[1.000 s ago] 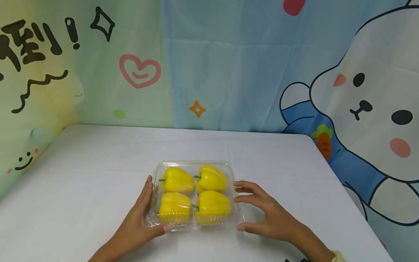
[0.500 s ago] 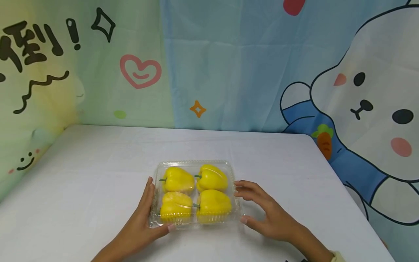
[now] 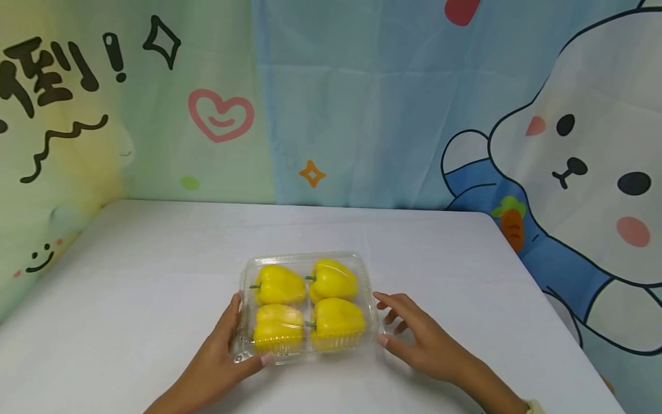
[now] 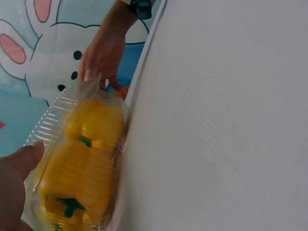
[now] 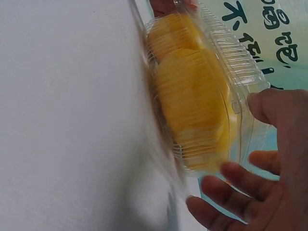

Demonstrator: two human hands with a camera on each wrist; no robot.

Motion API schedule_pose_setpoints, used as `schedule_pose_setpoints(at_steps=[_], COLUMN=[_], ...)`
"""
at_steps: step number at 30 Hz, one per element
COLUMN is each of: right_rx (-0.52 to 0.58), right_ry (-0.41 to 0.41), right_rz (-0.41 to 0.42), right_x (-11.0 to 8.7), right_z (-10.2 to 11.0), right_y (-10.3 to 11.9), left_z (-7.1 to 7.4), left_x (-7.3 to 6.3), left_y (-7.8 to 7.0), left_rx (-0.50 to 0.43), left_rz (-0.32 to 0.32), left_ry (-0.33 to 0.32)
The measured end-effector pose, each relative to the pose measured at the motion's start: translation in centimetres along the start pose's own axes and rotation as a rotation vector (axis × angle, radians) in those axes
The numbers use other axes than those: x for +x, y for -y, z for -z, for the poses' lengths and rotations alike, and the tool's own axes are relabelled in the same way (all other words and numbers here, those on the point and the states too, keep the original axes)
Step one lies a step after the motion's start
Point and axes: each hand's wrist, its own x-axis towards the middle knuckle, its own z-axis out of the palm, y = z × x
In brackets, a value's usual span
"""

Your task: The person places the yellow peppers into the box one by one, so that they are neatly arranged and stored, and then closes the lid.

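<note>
A clear plastic clamshell container (image 3: 302, 260) sits low in the middle of the head view, holding several yellow bell peppers (image 3: 281, 284) with green stems. My left hand (image 3: 217, 353) grips its left side, thumb at the near left corner and fingers along the side. In the left wrist view the thumb of that left hand (image 4: 19, 168) presses the ribbed lid edge; its other fingers are mostly hidden. At the container's right side is my right hand (image 3: 421, 339), fingers loosely bent. The right wrist view shows this right hand (image 5: 288, 144) with its thumb touching the lid rim and its fingers spread.
The container is on a white-covered table (image 3: 170, 259). Behind it hangs a printed cloth backdrop (image 3: 357, 126), with a large cartoon rabbit (image 3: 584, 172) at the right. The table's right edge slants down toward the near right corner.
The left hand's fingertips have slid slightly nearer along the container's side. The right hand's fingers have drawn back a little from the right side and bent more. The container has shifted only slightly.
</note>
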Motion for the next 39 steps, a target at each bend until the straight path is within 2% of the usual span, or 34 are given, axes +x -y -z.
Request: schedule_pose_setpoints(at_steps=[4, 10, 13, 18, 20, 22, 31, 39], right_rx=[0.042, 0.119, 0.150, 0.233, 0.288, 0.334, 0.490, 0.480], right_ry=[0.059, 0.094, 0.104, 0.126, 0.130, 0.128, 0.130, 0.136], right_rz=[-0.028, -0.018, -0.021, -0.048, -0.054, -0.051, -0.016, -0.058], right_x=[0.0, -0.1, -0.1, -0.2, -0.2, -0.2, -0.3, -0.4], right_z=[-0.1, -0.2, -0.2, -0.4, -0.5, -0.7, -1.0, -1.0], right_y=[-0.1, -0.2, -0.2, -0.3, -0.3, -0.3, 0.0, -0.1], left_z=[1.1, 2.6, 3.3, 4.1, 4.2, 4.3, 3.8, 3.6], left_x=[-0.5, -1.0, -1.1, -1.2, -1.2, -1.2, -1.3, -1.4], left_y=[-0.2, 0.6, 1.2, 2.2, 2.4, 2.6, 2.5, 2.1], left_rx=[-0.115, -0.160, -0.304, -0.667, -0.765, -0.823, -0.952, -0.950], left_rz=[0.099, 0.175, 0.210, 0.218, 0.222, 0.234, 0.310, 0.334], left_ry=[0.038, 0.085, 0.177, 0.343, 0.379, 0.395, 0.406, 0.387])
